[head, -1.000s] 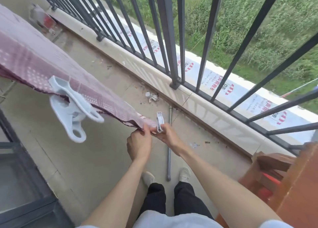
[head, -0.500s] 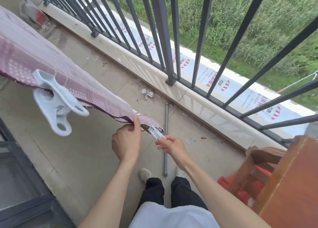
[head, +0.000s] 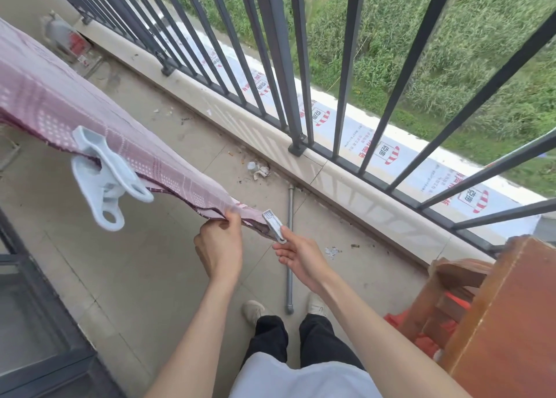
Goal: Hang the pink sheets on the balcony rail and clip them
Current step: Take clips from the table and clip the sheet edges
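A pink patterned sheet [head: 90,109] stretches from the upper left down to the middle of the view. A large white clip [head: 102,178] grips its near edge at the left. My left hand [head: 221,244] pinches the sheet's edge close to its lower corner. A small white clip [head: 273,224] sits on that corner. My right hand [head: 298,256] is just below the small clip, fingers loosely spread, with fingertips at the clip's lower end.
The dark balcony rail [head: 279,66] runs diagonally across the top over a concrete kerb. A grey metal pipe [head: 290,247] lies on the floor between my feet. A wooden chair [head: 496,307] stands at the right. A glass door frame [head: 36,337] is at the lower left.
The small clip has gone from upright in my right hand's grip to lying tilted on the sheet's corner. My right hand's fingers have loosened and drawn down from it.
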Demonstrator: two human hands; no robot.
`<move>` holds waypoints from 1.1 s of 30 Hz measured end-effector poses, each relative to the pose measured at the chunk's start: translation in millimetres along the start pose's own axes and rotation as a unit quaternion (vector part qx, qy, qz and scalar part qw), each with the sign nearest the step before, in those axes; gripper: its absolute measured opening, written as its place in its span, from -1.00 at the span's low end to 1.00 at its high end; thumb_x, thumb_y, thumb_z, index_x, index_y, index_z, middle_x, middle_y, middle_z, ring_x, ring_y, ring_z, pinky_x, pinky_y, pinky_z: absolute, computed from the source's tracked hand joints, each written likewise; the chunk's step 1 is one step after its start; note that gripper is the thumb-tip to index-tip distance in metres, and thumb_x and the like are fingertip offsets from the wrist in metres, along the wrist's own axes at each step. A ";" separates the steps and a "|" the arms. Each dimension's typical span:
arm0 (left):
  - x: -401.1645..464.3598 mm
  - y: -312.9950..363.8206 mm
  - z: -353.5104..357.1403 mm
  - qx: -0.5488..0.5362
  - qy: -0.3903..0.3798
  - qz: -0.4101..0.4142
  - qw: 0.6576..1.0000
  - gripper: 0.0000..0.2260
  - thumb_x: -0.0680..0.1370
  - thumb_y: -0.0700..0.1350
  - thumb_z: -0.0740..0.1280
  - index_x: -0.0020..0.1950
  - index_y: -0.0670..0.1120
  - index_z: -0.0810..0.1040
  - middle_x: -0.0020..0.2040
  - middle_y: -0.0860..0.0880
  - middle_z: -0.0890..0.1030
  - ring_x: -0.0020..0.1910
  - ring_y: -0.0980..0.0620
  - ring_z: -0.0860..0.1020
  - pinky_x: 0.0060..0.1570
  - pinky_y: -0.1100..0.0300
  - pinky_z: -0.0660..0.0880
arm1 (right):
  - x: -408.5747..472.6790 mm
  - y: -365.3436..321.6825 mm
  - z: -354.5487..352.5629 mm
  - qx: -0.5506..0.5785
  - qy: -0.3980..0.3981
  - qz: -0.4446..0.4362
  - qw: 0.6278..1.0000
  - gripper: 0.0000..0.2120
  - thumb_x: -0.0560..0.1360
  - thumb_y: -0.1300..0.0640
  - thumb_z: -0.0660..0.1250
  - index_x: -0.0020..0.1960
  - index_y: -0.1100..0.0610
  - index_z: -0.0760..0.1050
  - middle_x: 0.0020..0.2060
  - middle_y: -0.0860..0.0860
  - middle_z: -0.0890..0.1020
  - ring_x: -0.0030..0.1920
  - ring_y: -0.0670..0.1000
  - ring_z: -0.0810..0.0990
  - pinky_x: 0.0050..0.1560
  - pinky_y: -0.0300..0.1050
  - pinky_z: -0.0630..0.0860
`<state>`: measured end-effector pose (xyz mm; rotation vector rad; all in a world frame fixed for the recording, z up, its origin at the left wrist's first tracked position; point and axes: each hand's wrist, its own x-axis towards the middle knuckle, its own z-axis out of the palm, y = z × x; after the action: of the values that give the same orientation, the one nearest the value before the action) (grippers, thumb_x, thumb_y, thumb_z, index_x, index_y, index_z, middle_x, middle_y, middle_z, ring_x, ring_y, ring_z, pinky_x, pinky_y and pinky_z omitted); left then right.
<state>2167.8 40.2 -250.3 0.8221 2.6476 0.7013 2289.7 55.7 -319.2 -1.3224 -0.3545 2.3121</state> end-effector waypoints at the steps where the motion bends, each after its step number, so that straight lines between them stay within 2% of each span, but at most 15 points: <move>1: 0.3 0.9 0.0 -0.007 0.000 -0.010 1.000 -0.55 0.50 0.02 0.09 -0.34 -0.27 0.57 -0.28 -0.25 0.63 -0.19 -0.28 0.49 -0.20 0.12 0.23 | -1.0 3.6 -1.7 -0.004 -0.003 0.013 1.000 -0.78 0.53 0.08 0.28 0.02 0.25 0.50 -0.31 0.10 0.53 -0.38 -0.07 0.47 -0.32 -0.28 0.41; 3: 1.5 3.1 1.9 -0.018 0.005 -0.035 0.999 -0.57 0.48 0.00 0.10 -0.32 -0.28 0.59 -0.25 -0.25 0.64 -0.17 -0.27 0.51 -0.19 0.13 0.23 | -2.7 10.4 -4.4 0.002 -0.008 0.035 0.999 -0.81 0.52 0.08 0.29 -0.05 0.22 0.50 -0.30 0.09 0.54 -0.36 -0.07 0.46 -0.29 -0.28 0.42; 6: 0.3 5.9 6.2 -0.049 0.020 -0.070 0.996 -0.54 0.41 0.06 0.06 -0.30 -0.24 0.61 -0.23 -0.23 0.66 -0.13 -0.25 0.54 -0.11 0.08 0.36 | -3.2 16.4 -4.6 0.042 -0.011 0.058 0.997 -0.76 0.53 0.03 0.28 -0.07 0.23 0.50 -0.29 0.10 0.56 -0.33 -0.05 0.50 -0.28 -0.27 0.45; 8: -1.6 5.5 8.2 -0.051 0.024 -0.067 0.996 -0.53 0.40 0.06 0.04 -0.29 -0.23 0.61 -0.23 -0.22 0.66 -0.11 -0.24 0.54 -0.12 0.10 0.34 | -0.3 14.8 -1.4 0.084 -0.016 0.060 0.995 -0.73 0.54 0.02 0.24 -0.07 0.24 0.50 -0.24 0.11 0.58 -0.26 -0.02 0.54 -0.25 -0.26 0.49; 10: -1.8 3.9 8.1 -0.028 0.017 -0.052 0.998 -0.56 0.45 0.03 0.06 -0.28 -0.23 0.61 -0.22 -0.23 0.65 -0.11 -0.25 0.51 -0.16 0.14 0.25 | 5.3 8.1 5.2 0.122 -0.027 0.052 0.991 -0.71 0.56 -0.02 0.20 -0.01 0.23 0.48 -0.16 0.11 0.61 -0.16 0.00 0.57 -0.21 -0.24 0.53; 12: -0.3 1.6 6.1 -0.007 0.006 -0.036 0.999 -0.59 0.48 -0.01 0.08 -0.29 -0.25 0.59 -0.22 -0.24 0.65 -0.12 -0.25 0.49 -0.17 0.14 0.20 | 13.0 -0.8 14.6 0.099 -0.039 0.037 0.994 -0.66 0.58 -0.07 0.14 0.09 0.19 0.47 -0.05 0.06 0.62 -0.06 -0.01 0.57 -0.16 -0.21 0.53; 16: 0.8 -3.2 -1.5 0.004 -0.026 0.014 1.000 -0.61 0.46 -0.03 0.10 -0.29 -0.26 0.58 -0.26 -0.22 0.66 -0.14 -0.21 0.55 -0.15 0.14 0.27 | 26.3 -12.4 34.8 0.053 -0.080 0.047 0.994 -0.57 0.58 -0.13 0.10 0.22 0.17 0.46 0.10 0.01 0.56 0.10 0.04 0.53 -0.01 -0.08 0.52; 18: -1.0 -5.2 -4.9 -0.013 -0.037 0.032 0.999 -0.61 0.41 -0.01 0.09 -0.29 -0.26 0.57 -0.27 -0.21 0.65 -0.16 -0.19 0.55 -0.14 0.11 0.34 | 30.1 -14.5 38.2 0.067 -0.098 0.068 0.991 -0.57 0.58 -0.13 0.12 0.22 0.19 0.46 0.11 0.02 0.55 0.07 0.07 0.55 0.04 0.00 0.53; 20: -1.7 -6.4 -6.7 -0.017 -0.038 0.038 0.998 -0.60 0.39 -0.01 0.08 -0.30 -0.28 0.57 -0.28 -0.24 0.64 -0.16 -0.22 0.55 -0.08 0.05 0.41 | 34.7 -15.3 38.4 0.115 -0.098 0.069 0.986 -0.62 0.58 -0.09 0.13 0.13 0.21 0.47 0.05 0.05 0.57 0.02 0.07 0.57 0.11 0.03 0.51; 22: -2.1 -5.6 -6.8 -0.024 -0.036 0.033 0.999 -0.60 0.39 -0.01 0.09 -0.30 -0.28 0.57 -0.29 -0.23 0.64 -0.17 -0.23 0.55 -0.06 0.02 0.43 | 40.1 -14.3 39.7 0.141 -0.081 0.058 0.985 -0.69 0.60 -0.04 0.12 0.04 0.19 0.46 -0.02 0.08 0.60 -0.02 0.04 0.58 0.18 -0.02 0.47; 25: -1.0 0.4 -2.4 -0.033 -0.035 -0.002 0.999 -0.60 0.42 -0.02 0.09 -0.31 -0.29 0.56 -0.31 -0.20 0.64 -0.18 -0.19 0.55 -0.07 0.07 0.39 | 46.1 -9.5 44.1 0.131 -0.046 0.041 0.989 -0.76 0.59 0.01 0.15 0.06 0.18 0.44 -0.08 0.12 0.61 -0.03 0.01 0.58 0.29 -0.08 0.40; 29: 2.0 -1.5 10.4 -0.046 -0.052 -0.089 0.994 -0.61 0.51 -0.01 0.14 -0.28 -0.26 0.59 -0.26 -0.14 0.66 -0.14 -0.16 0.59 0.01 0.08 0.42 | 45.4 -3.7 41.6 0.130 -0.042 0.034 0.990 -0.77 0.59 0.02 0.16 0.03 0.18 0.46 -0.08 0.15 0.61 -0.04 0.02 0.58 0.20 -0.13 0.45; 33: 0.2 -4.7 15.7 -0.058 -0.041 -0.092 0.993 -0.68 0.53 -0.09 0.17 -0.31 -0.21 0.58 -0.23 -0.18 0.67 -0.12 -0.17 0.58 -0.01 0.12 0.40 | 41.1 -1.9 34.4 0.119 -0.055 0.031 0.991 -0.74 0.59 -0.01 0.14 0.02 0.17 0.46 -0.07 0.13 0.62 -0.06 0.02 0.59 0.11 -0.18 0.47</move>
<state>2171.7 42.6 -266.0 0.5550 2.5414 0.7491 2242.5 78.0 -331.6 -1.1065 -0.0687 2.3968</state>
